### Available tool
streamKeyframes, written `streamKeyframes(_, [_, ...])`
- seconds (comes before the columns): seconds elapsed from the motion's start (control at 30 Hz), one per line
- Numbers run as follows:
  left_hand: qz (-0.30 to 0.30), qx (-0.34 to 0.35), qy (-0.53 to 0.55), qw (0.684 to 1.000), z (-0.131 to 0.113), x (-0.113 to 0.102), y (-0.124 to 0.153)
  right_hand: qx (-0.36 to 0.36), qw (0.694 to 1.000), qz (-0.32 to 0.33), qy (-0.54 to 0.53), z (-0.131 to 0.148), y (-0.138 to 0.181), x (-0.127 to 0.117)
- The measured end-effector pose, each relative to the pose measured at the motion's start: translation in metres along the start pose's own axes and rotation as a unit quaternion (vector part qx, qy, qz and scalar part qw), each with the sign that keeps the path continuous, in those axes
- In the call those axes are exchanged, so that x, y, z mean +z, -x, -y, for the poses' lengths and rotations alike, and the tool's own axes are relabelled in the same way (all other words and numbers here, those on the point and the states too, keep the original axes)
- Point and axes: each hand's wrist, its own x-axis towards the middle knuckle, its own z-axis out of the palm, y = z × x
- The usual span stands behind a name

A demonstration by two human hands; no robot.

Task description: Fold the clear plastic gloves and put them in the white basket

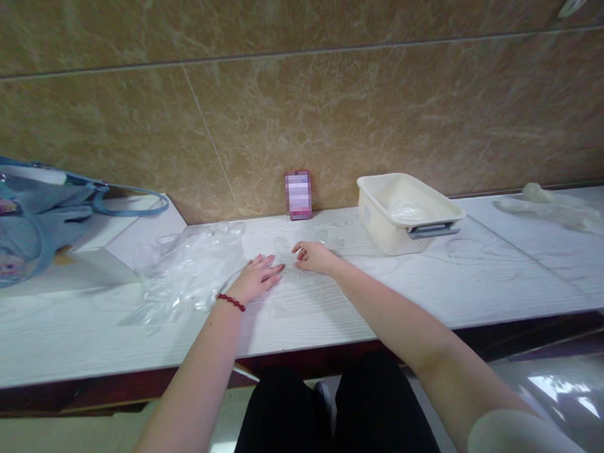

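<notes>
A thin, clear disposable plastic glove (295, 288) lies spread on the white wood-grain tabletop, hard to make out against it. Flat at its left side, my left hand (255, 279) has its fingers spread, the fingertips reaching the plastic; a red bead bracelet circles that wrist. My right hand (314, 258) is over the glove with fingers bent and thumb drawn in, apparently pinching the film. Close to my left hand is a loose, overlapping pile of clear plastic gloves (194, 268).
A cream plastic basket (382, 226) with a grey handle holds some clear film. A phone (299, 195) leans upright against the tiled wall. On the left, a blue bag (64, 213) rests on a white box (125, 251). Crumpled translucent plastic (551, 205) lies far right.
</notes>
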Motion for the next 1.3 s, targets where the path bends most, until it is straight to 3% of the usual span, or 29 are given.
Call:
streamKeyframes(0.27, [0.039,-0.017,-0.028,0.999,-0.001,-0.003,0.004,-0.01,0.998,-0.01,0.053,-0.006,-0.001,-0.004])
streamKeyframes(0.4, [0.048,-0.028,-0.006,0.998,-0.002,-0.006,0.006,0.022,0.994,-0.028,0.106,-0.012,-0.003,-0.008])
streamKeyframes(0.5, [0.048,-0.029,0.005,0.998,-0.001,-0.007,0.008,0.067,0.988,-0.048,0.127,-0.015,-0.002,-0.024])
streamKeyframes(0.63, [0.009,-0.014,0.057,0.998,0.001,-0.008,0.01,0.162,0.965,-0.11,0.177,-0.025,0.005,-0.065])
streamKeyframes(0.73, [-0.027,-0.003,0.091,0.995,0.0,-0.008,0.009,0.22,0.947,-0.085,0.217,-0.037,0.009,-0.088])
streamKeyframes(0.87, [-0.054,-0.001,0.114,0.992,-0.003,-0.007,0.007,0.266,0.932,-0.046,0.241,-0.051,0.012,-0.093])
streamKeyframes(1.03, [-0.076,-0.028,0.115,0.99,-0.007,-0.01,0.009,0.246,0.944,-0.066,0.208,-0.062,0.012,-0.082])
streamKeyframes(1.3, [-0.05,-0.008,0.079,0.996,-0.013,-0.013,0.009,0.182,0.964,-0.116,0.154,-0.059,0.011,-0.077])
